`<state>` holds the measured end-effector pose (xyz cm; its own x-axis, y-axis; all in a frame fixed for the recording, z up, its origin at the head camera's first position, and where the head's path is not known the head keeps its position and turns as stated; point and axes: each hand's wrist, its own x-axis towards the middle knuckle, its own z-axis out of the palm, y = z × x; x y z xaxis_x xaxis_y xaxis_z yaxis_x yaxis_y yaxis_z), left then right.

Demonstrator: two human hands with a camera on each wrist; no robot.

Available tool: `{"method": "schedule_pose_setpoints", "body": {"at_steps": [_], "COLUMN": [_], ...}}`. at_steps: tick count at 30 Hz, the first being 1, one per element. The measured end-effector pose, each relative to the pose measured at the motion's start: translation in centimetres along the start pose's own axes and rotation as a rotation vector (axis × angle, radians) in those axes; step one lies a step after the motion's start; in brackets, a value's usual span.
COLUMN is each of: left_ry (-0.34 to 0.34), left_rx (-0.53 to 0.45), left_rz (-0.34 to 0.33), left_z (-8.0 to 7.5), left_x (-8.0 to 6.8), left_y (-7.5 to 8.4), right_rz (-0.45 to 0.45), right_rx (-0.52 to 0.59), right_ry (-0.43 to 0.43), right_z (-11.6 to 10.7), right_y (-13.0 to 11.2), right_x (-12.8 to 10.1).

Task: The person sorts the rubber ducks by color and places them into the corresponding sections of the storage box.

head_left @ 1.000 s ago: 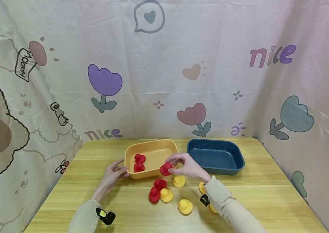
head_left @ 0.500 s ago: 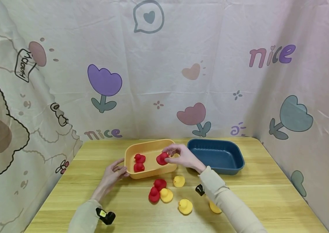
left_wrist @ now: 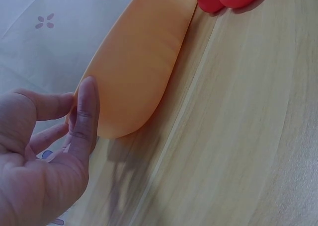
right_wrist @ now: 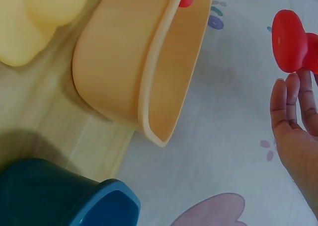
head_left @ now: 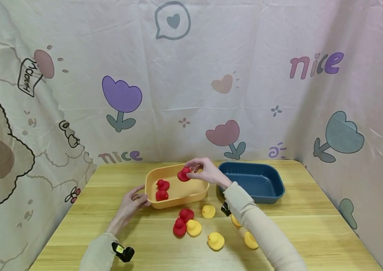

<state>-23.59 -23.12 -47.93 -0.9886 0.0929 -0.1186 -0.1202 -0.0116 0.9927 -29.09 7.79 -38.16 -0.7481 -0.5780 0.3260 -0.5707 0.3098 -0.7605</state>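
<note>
My right hand (head_left: pixel 208 173) pinches a red rubber duck (head_left: pixel 183 174) between thumb and fingers, above the far right part of the orange-yellow plastic tray (head_left: pixel 181 200). In the right wrist view this duck (right_wrist: pixel 289 41) is held clear of the tray's rim. My left hand (head_left: pixel 131 203) grips the tray's left end; the left wrist view has the thumb along the outer wall (left_wrist: pixel 136 62) and fingers at the rim. Inside the tray, at its left, sit two red ducks, a farther one (head_left: pixel 162 184) and a nearer one (head_left: pixel 161 195).
Two red ducks (head_left: pixel 179 227) lie on the table in front of the tray, one touching a yellow duck (head_left: pixel 193 227). Several more yellow ducks (head_left: pixel 216 241) are spread to the right, partly under the right sleeve (head_left: pixel 256 222). A blue tray (head_left: pixel 269 198) stands at the back right.
My right hand has carried the red duck from the tray's front edge up and away, to the left, over the tray. My left hand has stayed at the tray's left end.
</note>
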Motion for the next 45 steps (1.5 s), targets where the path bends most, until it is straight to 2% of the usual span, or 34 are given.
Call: {"method": "schedule_pose_setpoints", "body": {"at_steps": [8,15,20,22,30,37,45], "left_ry": [0.000,-0.005,0.002,-0.002,-0.010,-0.018,-0.016], "left_rx": [-0.002,-0.001,-0.002,0.002,-0.003,-0.011,-0.023], "left_rz": [0.004,0.008,0.010,0.013,-0.002,-0.014,-0.011], "left_z": [-0.1,-0.1,0.0,0.0,0.0,0.2,0.1], "left_x": [-0.1,0.0,-0.1,-0.1,-0.3,-0.4,-0.2], "left_y": [0.0,0.0,0.1,0.2,0.2,0.3,0.4], "right_rz": [0.055,0.142,0.183,0.194,0.252,0.338,0.357], "right_rx": [-0.005,0.009,0.020,0.034,0.015,0.066,0.040], "right_ry": [-0.013,-0.059,-0.071,-0.064,-0.033,-0.053,-0.066], "right_z": [0.6,0.8,0.9,1.2,3.1,4.2,5.2], "right_y": [1.1,-0.8,-1.0,-0.4,4.3,5.5,6.1], "right_x": [1.7,2.2,2.5,2.7,3.8,4.1,4.4]}}
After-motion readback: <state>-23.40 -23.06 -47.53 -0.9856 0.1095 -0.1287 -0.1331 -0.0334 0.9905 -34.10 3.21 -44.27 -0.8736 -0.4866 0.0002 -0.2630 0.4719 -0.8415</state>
